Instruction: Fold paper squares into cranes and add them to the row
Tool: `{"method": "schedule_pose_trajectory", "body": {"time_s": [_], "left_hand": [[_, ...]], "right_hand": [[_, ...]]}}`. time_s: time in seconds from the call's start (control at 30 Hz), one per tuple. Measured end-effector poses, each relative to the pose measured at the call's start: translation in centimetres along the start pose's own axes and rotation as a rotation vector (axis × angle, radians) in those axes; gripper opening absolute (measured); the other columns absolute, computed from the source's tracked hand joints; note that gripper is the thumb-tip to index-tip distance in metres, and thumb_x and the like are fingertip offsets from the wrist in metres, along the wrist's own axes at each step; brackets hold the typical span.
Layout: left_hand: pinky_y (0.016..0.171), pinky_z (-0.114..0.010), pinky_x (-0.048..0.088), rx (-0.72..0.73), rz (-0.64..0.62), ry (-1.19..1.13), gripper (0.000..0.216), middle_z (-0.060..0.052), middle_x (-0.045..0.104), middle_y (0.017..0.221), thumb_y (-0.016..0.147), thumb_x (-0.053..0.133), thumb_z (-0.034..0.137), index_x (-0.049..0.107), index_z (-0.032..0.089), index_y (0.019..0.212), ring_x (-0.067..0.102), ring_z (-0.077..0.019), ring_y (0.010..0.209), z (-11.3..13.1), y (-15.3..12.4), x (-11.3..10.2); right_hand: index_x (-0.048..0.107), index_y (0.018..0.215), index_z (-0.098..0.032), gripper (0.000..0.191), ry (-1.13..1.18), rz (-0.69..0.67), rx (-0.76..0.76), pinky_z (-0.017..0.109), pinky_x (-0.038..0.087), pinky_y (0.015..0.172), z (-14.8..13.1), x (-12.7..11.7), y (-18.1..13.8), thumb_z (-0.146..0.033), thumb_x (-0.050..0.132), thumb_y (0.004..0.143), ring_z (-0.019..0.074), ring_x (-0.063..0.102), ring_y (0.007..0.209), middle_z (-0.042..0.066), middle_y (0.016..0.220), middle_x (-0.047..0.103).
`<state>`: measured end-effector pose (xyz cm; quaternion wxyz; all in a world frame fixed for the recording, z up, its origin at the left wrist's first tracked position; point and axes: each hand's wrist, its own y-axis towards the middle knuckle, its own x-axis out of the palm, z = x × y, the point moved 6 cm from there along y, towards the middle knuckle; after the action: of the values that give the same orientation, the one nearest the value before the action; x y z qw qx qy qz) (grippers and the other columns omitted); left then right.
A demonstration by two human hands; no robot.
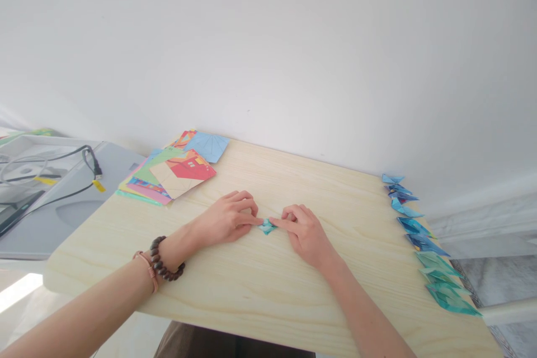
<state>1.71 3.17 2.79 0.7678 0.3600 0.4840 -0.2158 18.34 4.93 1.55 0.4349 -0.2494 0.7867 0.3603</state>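
A small teal folded paper piece (267, 227) lies on the wooden tabletop between my two hands. My left hand (231, 216) comes in from the left with its index fingertip on the paper's left upper edge and its other fingers curled. From the right, my right hand (305, 233) lays its stretched index finger on the opposite corner, the remaining fingers bent inward. Both hands are closed about the paper's edges, and the fingertips cover its side corners. Beads and a copper-coloured bangle circle my left wrist.
Patterned square paper sheets (184, 170) are piled at the table's back left. Several folded blue and teal paper pieces (419, 226) line the right edge. Left of the table (251, 285), a grey surface holds a tray and black cables (90, 165). A white wall stands behind.
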Motion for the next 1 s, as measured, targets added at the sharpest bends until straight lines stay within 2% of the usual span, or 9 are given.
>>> {"method": "schedule_pose_trajectory", "body": {"time_s": [0.2,0.43,0.6,0.73,0.87,1.0], "left_hand": [[0.084,-0.034,0.041,-0.018,-0.011,-0.011,0.03,-0.005,0.06,0.093,0.082,0.047,0.016,0.064,0.026,0.105,0.049,-0.0187,0.092,0.0,0.0,-0.1],[0.084,-0.033,0.042,-0.047,-0.003,-0.037,0.026,-0.005,0.06,0.094,0.082,0.048,0.018,0.066,0.024,0.1,0.051,-0.0181,0.091,0.3,0.1,-0.5],[0.086,-0.032,0.042,-0.017,0.009,-0.06,0.024,-0.006,0.063,0.098,0.085,0.05,0.026,0.063,0.021,0.104,0.053,-0.0179,0.094,0.0,0.0,-0.1],[0.084,-0.031,0.043,-0.022,0.032,-0.077,0.023,-0.006,0.064,0.097,0.089,0.046,0.024,0.06,0.019,0.106,0.054,-0.0175,0.094,-0.2,0.2,0.1],[0.08,-0.029,0.044,-0.101,0.068,-0.145,0.023,-0.008,0.064,0.09,0.091,0.041,0.023,0.06,0.015,0.099,0.056,-0.0161,0.086,-0.3,0.4,0.0],[0.067,-0.023,0.044,-0.311,0.11,-0.286,0.025,-0.005,0.063,0.084,0.09,0.04,0.029,0.06,0.016,0.098,0.055,-0.0123,0.071,-1.1,0.4,0.1]], "right_hand": [[0.065,0.107,-0.028,0.043,0.06,0.052,0.001,0.032,0.046,0.074,0.7,-0.4,-0.6,-0.003,0.04,0.083,0.0161,0.049,0.083,0.005,0.095,0.057],[0.066,0.1,-0.021,0.028,0.027,0.052,0.067,0.036,0.046,0.078,-0.1,-0.4,-0.3,-0.012,0.048,0.081,0.018,0.051,0.084,0.007,0.094,0.058],[0.063,0.102,-0.022,0.024,0.042,0.038,0.072,0.038,0.045,0.083,-0.3,-0.5,-0.1,-0.02,0.054,0.08,0.0203,0.052,0.09,0.007,0.099,0.058],[0.062,0.1,-0.022,0.019,0.109,0.051,0.068,0.037,0.045,0.084,-0.3,-0.4,0.2,-0.022,0.052,0.084,0.019,0.053,0.091,0.006,0.098,0.06],[0.063,0.099,-0.022,0.017,0.243,0.077,0.083,0.033,0.047,0.081,-0.1,-0.2,0.5,-0.025,0.054,0.085,0.0163,0.057,0.086,0.005,0.092,0.064],[0.064,0.098,-0.021,0.02,0.397,0.127,0.139,0.028,0.049,0.071,0.6,-0.2,0.5,-0.03,0.059,0.081,0.0127,0.058,0.07,0.004,0.085,0.065]]}}
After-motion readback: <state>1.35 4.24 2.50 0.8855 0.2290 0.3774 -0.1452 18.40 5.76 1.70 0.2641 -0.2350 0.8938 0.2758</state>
